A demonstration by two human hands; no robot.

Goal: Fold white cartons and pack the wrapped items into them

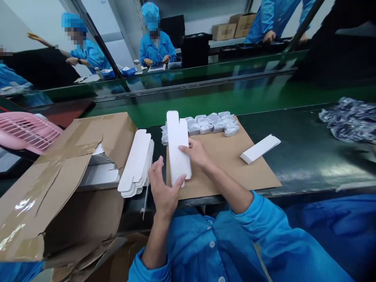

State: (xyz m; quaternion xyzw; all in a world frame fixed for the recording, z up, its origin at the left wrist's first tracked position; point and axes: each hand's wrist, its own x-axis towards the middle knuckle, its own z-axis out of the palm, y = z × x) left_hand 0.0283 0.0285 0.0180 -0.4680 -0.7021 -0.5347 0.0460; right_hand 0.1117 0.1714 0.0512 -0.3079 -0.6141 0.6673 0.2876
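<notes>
A flattened white carton [178,152] stands nearly upright in front of me, its flaps showing at the top. My right hand [197,152] grips it by the right edge, thumb across its face. My left hand [164,188] is open beside its lower left, fingers spread, with the thumb tip at the carton's bottom end. Left of that hand lies a stack of flat white cartons [136,162]. Behind the held carton, several small grey-white wrapped pieces [205,124] sit in rows on a brown cardboard sheet [226,156]. A formed white box [261,149] rests on the sheet's right edge.
A torn brown cardboard box [67,152] with more white cartons inside takes up the left, near a pink fan [28,131]. Crumpled clear plastic [349,119] lies far right. Beyond the green conveyor [217,92], people in blue work clothes stand or sit.
</notes>
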